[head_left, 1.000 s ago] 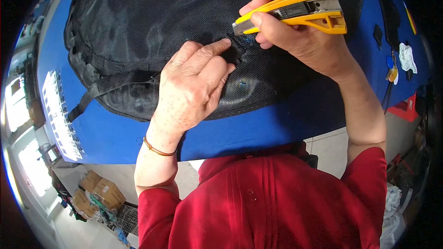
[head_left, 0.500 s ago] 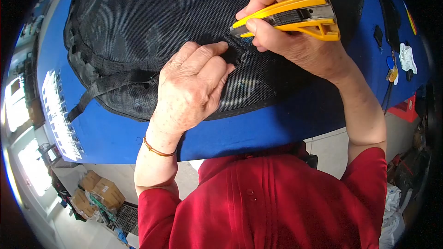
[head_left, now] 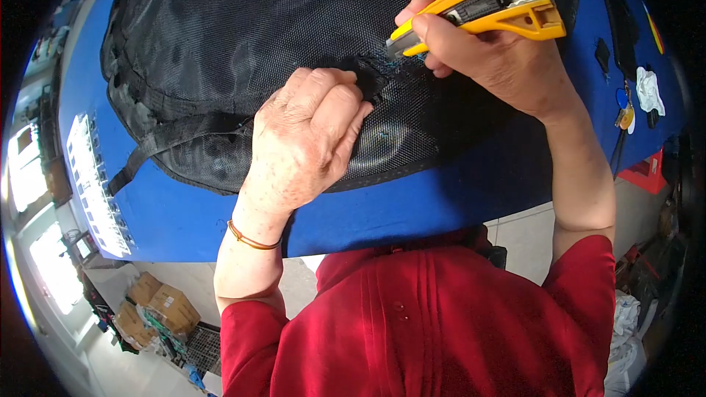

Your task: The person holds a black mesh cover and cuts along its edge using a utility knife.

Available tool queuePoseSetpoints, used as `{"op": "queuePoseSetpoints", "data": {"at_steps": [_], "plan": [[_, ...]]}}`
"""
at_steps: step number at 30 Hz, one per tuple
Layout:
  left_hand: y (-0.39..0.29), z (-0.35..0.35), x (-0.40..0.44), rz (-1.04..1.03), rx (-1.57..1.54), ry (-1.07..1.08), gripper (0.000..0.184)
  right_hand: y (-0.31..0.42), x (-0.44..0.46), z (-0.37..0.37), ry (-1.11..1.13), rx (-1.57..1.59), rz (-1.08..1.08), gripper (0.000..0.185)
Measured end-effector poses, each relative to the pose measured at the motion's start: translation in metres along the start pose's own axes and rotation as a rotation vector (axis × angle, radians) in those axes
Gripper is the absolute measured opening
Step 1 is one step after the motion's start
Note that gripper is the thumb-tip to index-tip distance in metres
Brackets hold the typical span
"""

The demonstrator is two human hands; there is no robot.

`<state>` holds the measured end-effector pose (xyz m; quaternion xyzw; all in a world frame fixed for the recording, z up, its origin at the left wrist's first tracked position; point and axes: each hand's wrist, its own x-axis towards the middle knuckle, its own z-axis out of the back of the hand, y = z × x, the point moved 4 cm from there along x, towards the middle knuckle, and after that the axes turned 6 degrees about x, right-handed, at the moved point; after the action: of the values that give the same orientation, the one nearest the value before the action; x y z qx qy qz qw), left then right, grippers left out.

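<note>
A large black mesh piece (head_left: 243,22), bag-like with a webbing strap (head_left: 193,132), lies across the blue table. My left hand (head_left: 305,129) is closed at its near part, fingers curled and pinching a fold of the mesh fabric beside a dark slit. My right hand (head_left: 485,59) grips a yellow utility knife (head_left: 482,9), thumb on one side. The knife's tip points down and left, just above or touching the mesh; which of these I cannot tell. Bluish thread bits show around the slit under the tip.
The blue table (head_left: 382,213) has a clear plastic rack (head_left: 99,187) at its left edge. On the right lie a black strip (head_left: 620,29), a crumpled white tissue (head_left: 649,93) and small colored tags (head_left: 625,116). Cardboard boxes (head_left: 169,309) stand on the floor at lower left.
My right hand has moved up and to the right with the utility knife, its tip shifting away from my left fingers. The left hand stays in place, fingers slightly more curled.
</note>
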<state>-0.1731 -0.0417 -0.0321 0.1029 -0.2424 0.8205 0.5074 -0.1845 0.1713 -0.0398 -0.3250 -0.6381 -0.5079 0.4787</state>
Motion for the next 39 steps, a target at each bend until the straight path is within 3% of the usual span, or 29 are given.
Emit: {"op": "queuePoseSetpoints", "data": {"at_steps": [4,6,8,16,34,36,39], "plan": [[-0.005,0.002,0.005,0.076,-0.005,-0.012,0.026,0.002,0.001,0.0,0.021,-0.006,0.002,0.011],[-0.005,0.001,0.006,0.041,0.013,-0.003,0.027,0.002,0.0,-0.002,-0.025,0.045,-0.079,0.011],[-0.004,0.001,0.004,0.007,0.032,0.006,0.028,-0.001,-0.002,0.0,0.011,-0.04,-0.028,0.012],[0.0,0.001,0.001,-0.032,0.022,-0.034,0.017,-0.001,-0.008,0.0,0.073,-0.097,-0.04,0.015],[-0.001,0.001,0.001,-0.034,0.023,-0.039,0.014,0.014,-0.001,-0.014,0.133,-0.135,-0.024,0.019],[-0.001,0.001,0.001,-0.034,0.021,-0.041,0.014,0.035,0.018,-0.02,-0.06,-0.285,-1.1,0.016],[-0.001,0.001,0.001,-0.033,0.017,-0.043,0.014,0.027,-0.004,-0.019,-0.008,-0.28,-0.915,0.019]]}}
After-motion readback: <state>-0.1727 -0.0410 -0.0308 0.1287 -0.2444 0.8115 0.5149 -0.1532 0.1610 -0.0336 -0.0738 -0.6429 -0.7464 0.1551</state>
